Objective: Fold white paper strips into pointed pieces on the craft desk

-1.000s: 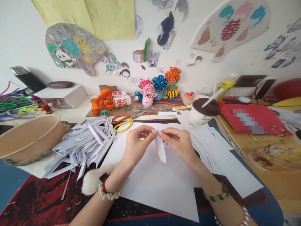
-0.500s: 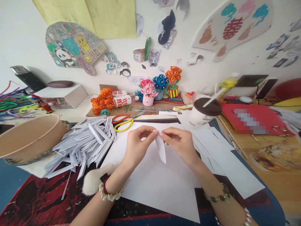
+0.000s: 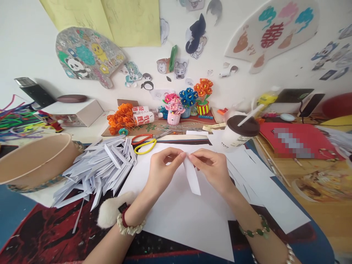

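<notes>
A narrow white paper strip is pinched at its upper end between both hands, its lower end hanging free and slanting to the right. My left hand grips it with thumb and fingertips from the left. From the other side my right hand pinches the same end, the two thumbs nearly meeting. Beneath them lies a large white paper sheet. To the left is a heap of folded paper strips. Scissors with one red and one yellow handle rest just beyond my left hand.
A lidded cup with a straw stands behind my right hand. More white sheets lie to the right. A round tan container stands at the left. Small flower pots and orange craft flowers line the back.
The strip's free lower end has swung slightly to the right and shows more of its length. Both hands keep their pinch in almost the same place.
</notes>
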